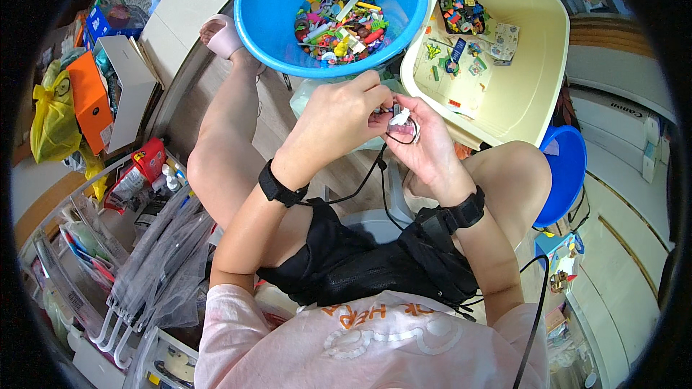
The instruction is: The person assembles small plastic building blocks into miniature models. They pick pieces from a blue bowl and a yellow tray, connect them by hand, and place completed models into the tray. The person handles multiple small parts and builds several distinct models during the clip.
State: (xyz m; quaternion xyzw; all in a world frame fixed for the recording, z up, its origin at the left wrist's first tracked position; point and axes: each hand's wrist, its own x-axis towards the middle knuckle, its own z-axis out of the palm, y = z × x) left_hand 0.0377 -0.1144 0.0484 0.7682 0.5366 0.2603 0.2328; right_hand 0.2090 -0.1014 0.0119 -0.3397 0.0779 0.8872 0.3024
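Both hands meet above my knees, just below the rim of a blue basin (263, 7). My right hand (425, 144) cradles a small white and clear toy piece (401, 121) with a dark loop under it. My left hand (339, 117) pinches the same piece from the left with its fingertips. Each wrist wears a black band, and a thin black cable runs down from the hands to my lap. The basin holds a heap of small, many-coloured plastic toy bricks (339, 21).
A cream square tub (533, 50) with several loose bricks and a black tray of parts sits right of the basin. A blue round lid (566, 173) lies by my right knee. Boxes, bags and clear storage trays (94, 259) crowd the left.
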